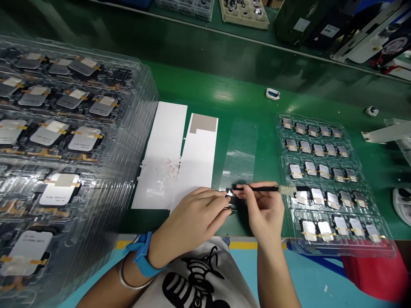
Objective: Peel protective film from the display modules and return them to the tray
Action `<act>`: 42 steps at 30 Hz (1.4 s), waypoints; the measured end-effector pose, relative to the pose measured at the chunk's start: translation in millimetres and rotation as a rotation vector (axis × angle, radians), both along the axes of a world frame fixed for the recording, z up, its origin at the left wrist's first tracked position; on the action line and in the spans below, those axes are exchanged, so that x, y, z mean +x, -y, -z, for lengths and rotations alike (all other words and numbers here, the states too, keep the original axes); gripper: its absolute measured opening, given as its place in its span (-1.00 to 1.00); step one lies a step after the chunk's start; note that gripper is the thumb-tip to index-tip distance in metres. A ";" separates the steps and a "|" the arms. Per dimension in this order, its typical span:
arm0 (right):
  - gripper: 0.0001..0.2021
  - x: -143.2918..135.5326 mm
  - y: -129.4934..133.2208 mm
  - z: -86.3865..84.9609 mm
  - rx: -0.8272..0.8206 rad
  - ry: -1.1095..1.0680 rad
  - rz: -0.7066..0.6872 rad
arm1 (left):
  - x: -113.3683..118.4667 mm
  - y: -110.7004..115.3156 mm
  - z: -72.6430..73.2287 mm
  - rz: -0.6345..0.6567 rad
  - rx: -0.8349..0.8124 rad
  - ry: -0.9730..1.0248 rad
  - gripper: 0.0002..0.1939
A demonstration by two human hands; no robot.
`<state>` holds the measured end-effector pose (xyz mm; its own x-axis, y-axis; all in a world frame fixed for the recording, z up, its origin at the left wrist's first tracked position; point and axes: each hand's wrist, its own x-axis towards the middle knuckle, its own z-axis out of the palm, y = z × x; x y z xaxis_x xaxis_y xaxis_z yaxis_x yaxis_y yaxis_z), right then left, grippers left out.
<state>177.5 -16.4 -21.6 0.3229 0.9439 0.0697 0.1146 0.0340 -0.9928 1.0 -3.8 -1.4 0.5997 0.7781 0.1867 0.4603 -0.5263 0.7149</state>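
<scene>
Head view: front edge of table (268, 143)
Left hand (189, 214): grip on small part (236, 202), prob steadying it
Right hand (266, 209): grip round black tool (263, 188)

At the left of the frame, a tall stack of trays (128, 171) walls off that side; a shelf (213, 32) blocks the top. Across the upper middle, a hand could pass over the green table (221, 81), dodging one small white case (272, 93). The strip between the flat clear film (240, 145) and the right-side tray (346, 248) is open until the right hand (266, 209), whose black stick (263, 188) juts across it.
</scene>
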 end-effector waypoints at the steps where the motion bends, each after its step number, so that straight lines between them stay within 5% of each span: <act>1: -0.82 1.1 -0.3 -0.7 0.005 -0.017 0.015 | 0.0 0.5 -0.5 -0.010 -0.018 0.009 -0.86; 9: -0.77 0.4 11.6 -20.9 -0.071 -0.380 0.104 | -2.8 1.3 -14.1 -0.409 -0.105 0.407 -0.90; 12: -0.81 -15.2 17.3 -31.1 -0.050 -0.429 0.080 | -1.8 3.5 -13.5 -0.468 -0.093 0.482 -0.90; 18: -0.92 -37.0 19.3 -39.9 0.148 -0.302 0.071 | 0.2 7.9 -11.7 -0.431 -0.141 0.316 -0.87; 24: -0.83 -42.2 20.4 -39.7 0.353 -0.178 0.037 | 1.5 7.8 -8.5 -0.317 -0.142 0.157 -0.84; 30: -0.82 -46.9 23.0 -39.6 0.348 -0.145 0.052 | 3.7 9.1 -9.3 -0.291 -0.139 0.164 -0.95; 36: -0.78 -52.4 25.0 -41.1 0.403 -0.029 0.096 | 3.9 8.9 -13.9 -0.219 -0.123 0.182 -0.63; 42: -0.79 -57.7 22.5 -40.5 0.417 -0.047 0.108 | 3.5 8.5 -13.9 -0.194 -0.174 0.227 -0.52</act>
